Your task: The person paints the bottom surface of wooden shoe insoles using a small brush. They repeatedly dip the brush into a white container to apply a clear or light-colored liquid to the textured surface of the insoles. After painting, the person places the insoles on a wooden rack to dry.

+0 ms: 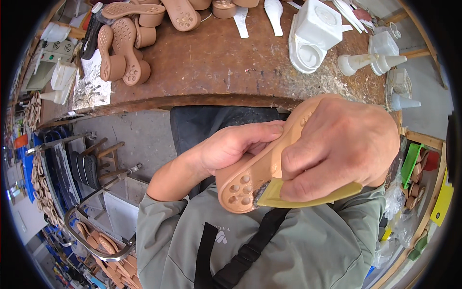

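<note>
A tan heeled shoe sole [234, 179] is held up in front of my chest, tilted, its holed heel end toward the lower left. My left hand [236, 144] grips it along its left side, thumb on the upper edge. My right hand [341, 149] is closed round a flat yellow-handled brush [315, 198]. The brush's dark bristles touch the sole's surface beside the round holes. A wet shine shows on the sole near my right fingers. My right hand hides the middle of the sole and part of the brush handle.
On the brown worktable [216, 62] beyond, several tan soles [126, 48] lie at the left. A white glue container [315, 36] and nozzle bottles [385, 63] stand at the right. A metal-framed cart [126, 253] with more soles is at the lower left.
</note>
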### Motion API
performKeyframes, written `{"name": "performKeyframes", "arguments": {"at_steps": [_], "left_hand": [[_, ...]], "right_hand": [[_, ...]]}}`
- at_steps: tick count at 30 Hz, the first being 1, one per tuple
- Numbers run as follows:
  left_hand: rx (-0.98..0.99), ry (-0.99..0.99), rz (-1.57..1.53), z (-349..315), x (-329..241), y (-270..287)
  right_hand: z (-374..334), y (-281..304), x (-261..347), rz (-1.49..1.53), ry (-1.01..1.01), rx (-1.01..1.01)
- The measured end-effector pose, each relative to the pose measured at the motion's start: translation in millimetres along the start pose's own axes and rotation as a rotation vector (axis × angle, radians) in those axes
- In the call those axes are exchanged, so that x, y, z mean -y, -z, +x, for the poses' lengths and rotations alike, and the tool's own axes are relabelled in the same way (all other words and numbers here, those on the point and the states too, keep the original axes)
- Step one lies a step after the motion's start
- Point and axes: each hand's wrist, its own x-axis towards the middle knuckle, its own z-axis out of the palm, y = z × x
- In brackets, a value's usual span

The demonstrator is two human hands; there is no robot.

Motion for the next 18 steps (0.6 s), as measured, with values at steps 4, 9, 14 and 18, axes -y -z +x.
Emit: {"name": "performKeyframes", "arguments": {"at_steps": [4, 9, 14, 18], "left_hand": [[0.014, -0.005, 0.041, -2.5, -0.9, 2.7], [0.148, -0.015, 0.061, -3.6, 1.1, 14.4], [0.042, -0.275, 0.211, -9.2, -0.5, 9.8], [-0.098, -0.551, 0.257, 3.9, 6.3, 2.2]], "right_hand": [[-13.1, 3.7, -5.8, 0.029, 0.007, -0.03], [-51.8, 4.8, -10.5, 0.078, -0.107, -0.216], [-72.5, -12.4, 8.5, -0.106, -0.33, -0.766], [-50.7, -59.3, 16.1, -0.034, -0.435, -0.984]]}}
